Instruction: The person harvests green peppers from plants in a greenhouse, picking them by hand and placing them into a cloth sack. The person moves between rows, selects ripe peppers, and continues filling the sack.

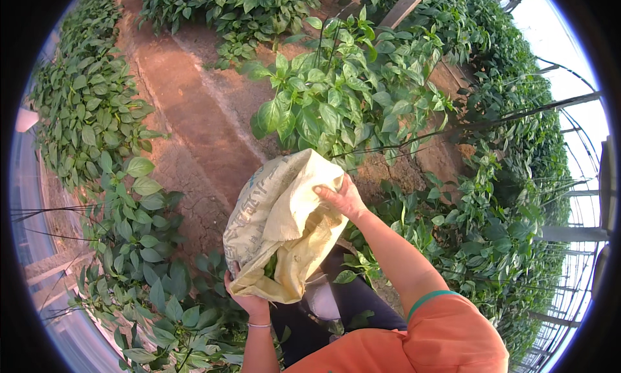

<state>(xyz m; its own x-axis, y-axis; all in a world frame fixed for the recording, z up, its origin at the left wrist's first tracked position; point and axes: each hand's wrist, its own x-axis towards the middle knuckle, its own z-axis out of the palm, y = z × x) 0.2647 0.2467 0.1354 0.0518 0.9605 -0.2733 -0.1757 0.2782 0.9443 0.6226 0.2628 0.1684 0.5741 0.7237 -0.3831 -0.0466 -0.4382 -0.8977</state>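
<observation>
A woven plastic sack (259, 213) with printed writing hangs in front of me, its mouth turned towards me. My right hand (345, 198) grips the rolled rim on the far right side, thumb on top. On the near left side, my left hand (247, 290) holds the rim, with its fingers partly hidden by the cloth. Inside the mouth a bit of green (269, 265) shows; I cannot tell what it is. Below the sack a pale object (322, 300) sits between my dark-trousered legs, partly covered.
A leafy pepper plant (325, 96) stands just beyond the sack. Rows of similar plants (87, 101) line both sides of a bare soil path (179, 96). A dark cord (436, 133) crosses at the right, and a wooden post (405, 7) leans at the top.
</observation>
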